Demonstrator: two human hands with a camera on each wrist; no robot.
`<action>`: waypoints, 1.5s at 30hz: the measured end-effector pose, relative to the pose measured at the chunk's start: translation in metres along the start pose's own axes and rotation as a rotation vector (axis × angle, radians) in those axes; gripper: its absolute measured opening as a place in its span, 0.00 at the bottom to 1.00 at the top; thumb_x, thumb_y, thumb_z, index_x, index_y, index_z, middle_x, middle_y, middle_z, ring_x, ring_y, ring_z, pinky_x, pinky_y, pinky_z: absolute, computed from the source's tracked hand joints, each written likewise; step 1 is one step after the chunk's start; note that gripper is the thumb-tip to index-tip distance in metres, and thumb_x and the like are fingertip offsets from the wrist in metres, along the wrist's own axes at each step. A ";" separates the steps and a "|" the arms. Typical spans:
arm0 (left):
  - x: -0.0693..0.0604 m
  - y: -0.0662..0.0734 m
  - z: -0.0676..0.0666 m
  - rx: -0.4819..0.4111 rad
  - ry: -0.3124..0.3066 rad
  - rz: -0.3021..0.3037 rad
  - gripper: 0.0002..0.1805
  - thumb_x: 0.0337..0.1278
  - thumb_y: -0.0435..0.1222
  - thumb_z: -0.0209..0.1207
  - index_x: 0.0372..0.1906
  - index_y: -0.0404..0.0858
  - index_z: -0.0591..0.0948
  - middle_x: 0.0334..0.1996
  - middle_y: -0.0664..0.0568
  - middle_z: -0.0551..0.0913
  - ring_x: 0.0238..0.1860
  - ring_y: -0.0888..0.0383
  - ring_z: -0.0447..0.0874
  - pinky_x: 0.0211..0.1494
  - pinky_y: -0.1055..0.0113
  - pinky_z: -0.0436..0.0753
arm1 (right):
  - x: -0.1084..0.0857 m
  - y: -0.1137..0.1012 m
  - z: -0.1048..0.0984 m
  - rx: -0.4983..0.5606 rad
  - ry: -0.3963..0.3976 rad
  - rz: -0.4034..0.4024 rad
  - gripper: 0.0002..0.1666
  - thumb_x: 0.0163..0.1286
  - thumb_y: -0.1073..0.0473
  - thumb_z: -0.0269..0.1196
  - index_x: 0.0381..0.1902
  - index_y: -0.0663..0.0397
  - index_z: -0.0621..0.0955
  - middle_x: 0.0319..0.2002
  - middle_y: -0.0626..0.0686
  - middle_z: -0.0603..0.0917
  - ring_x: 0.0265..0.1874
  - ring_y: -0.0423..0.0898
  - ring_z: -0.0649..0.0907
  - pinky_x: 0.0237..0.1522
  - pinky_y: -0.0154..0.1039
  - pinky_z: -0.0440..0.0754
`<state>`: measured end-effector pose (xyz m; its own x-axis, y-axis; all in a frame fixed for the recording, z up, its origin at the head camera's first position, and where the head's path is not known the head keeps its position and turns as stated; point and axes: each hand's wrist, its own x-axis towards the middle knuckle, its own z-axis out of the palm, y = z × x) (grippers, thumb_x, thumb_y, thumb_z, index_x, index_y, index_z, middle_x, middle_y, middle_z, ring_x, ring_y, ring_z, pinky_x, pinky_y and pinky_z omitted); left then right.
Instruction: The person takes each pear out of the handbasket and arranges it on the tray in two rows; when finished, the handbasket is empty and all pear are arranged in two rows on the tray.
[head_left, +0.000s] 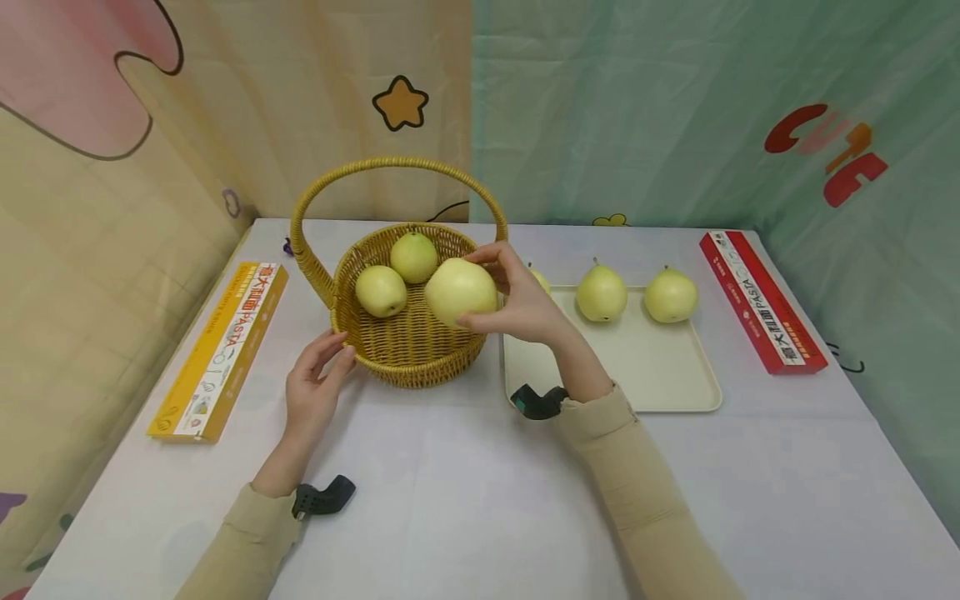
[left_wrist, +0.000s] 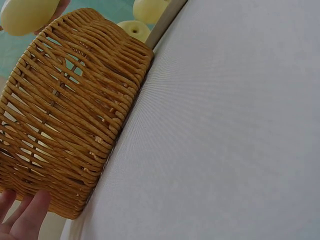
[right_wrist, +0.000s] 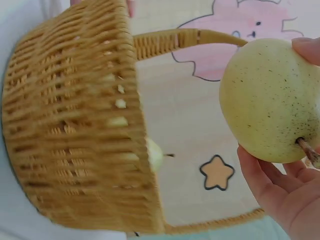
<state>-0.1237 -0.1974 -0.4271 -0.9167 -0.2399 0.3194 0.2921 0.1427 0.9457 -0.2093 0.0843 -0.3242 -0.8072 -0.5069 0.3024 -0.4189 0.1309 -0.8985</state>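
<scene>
My right hand [head_left: 517, 296] grips a pale yellow-green pear [head_left: 461, 292] by its sides, above the right part of a wicker basket [head_left: 420, 367]. In the right wrist view, the held pear [right_wrist: 270, 100] shows its brown stem and stands apart from the basket wall [right_wrist: 75, 120]. Two pears, one at the back [head_left: 414, 257] and one at the left [head_left: 381, 292], lie inside the basket. At the basket's front left, my left hand [head_left: 315, 387] touches the outer wall near the rim; its fingertips [left_wrist: 32, 212] rest against the weave in the left wrist view.
A cream tray [head_left: 622, 375] on the right bears two pears [head_left: 602, 293] [head_left: 671, 295] in plain sight and a third [head_left: 540, 282] partly hidden by my right hand. A yellow pasta box [head_left: 217, 354] lies at left, a red one [head_left: 765, 304] at right. The basket's handle [head_left: 397, 162] arches high.
</scene>
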 end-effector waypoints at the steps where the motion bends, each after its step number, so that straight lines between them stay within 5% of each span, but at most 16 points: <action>1: 0.000 0.000 0.000 0.001 0.001 0.001 0.17 0.60 0.26 0.57 0.53 0.24 0.74 0.60 0.43 0.68 0.53 0.63 0.74 0.47 0.76 0.82 | -0.004 -0.002 -0.005 0.005 0.008 -0.013 0.38 0.47 0.64 0.73 0.55 0.57 0.66 0.55 0.53 0.70 0.49 0.50 0.76 0.52 0.48 0.78; 16: 0.001 0.000 0.000 -0.008 0.012 0.002 0.17 0.59 0.25 0.57 0.53 0.24 0.75 0.60 0.43 0.69 0.53 0.60 0.74 0.47 0.76 0.82 | -0.056 0.002 -0.060 0.024 0.109 -0.132 0.43 0.42 0.80 0.70 0.59 0.64 0.70 0.57 0.52 0.72 0.57 0.50 0.70 0.52 0.38 0.78; 23: 0.001 -0.001 0.000 -0.020 0.006 0.004 0.17 0.59 0.24 0.57 0.53 0.22 0.73 0.60 0.41 0.68 0.55 0.49 0.73 0.46 0.77 0.82 | -0.070 0.018 -0.067 0.041 0.113 -0.084 0.41 0.45 0.81 0.69 0.58 0.66 0.67 0.60 0.55 0.72 0.60 0.48 0.70 0.58 0.36 0.74; 35: 0.000 -0.002 0.000 -0.019 -0.003 0.015 0.17 0.59 0.25 0.57 0.53 0.23 0.74 0.60 0.43 0.69 0.55 0.47 0.73 0.47 0.77 0.82 | -0.085 0.038 -0.067 -0.021 0.169 0.036 0.39 0.49 0.77 0.69 0.61 0.64 0.70 0.60 0.57 0.73 0.57 0.42 0.71 0.54 0.31 0.74; 45: 0.000 -0.002 0.000 -0.017 -0.001 0.024 0.17 0.59 0.24 0.57 0.53 0.22 0.74 0.59 0.42 0.69 0.54 0.54 0.74 0.47 0.76 0.82 | -0.090 0.033 -0.055 -0.032 0.072 0.107 0.35 0.49 0.78 0.67 0.54 0.72 0.65 0.57 0.67 0.73 0.50 0.36 0.74 0.48 0.30 0.74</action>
<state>-0.1247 -0.1976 -0.4291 -0.9098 -0.2359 0.3416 0.3184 0.1316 0.9388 -0.1739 0.1808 -0.3639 -0.8752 -0.4266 0.2280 -0.3406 0.2090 -0.9167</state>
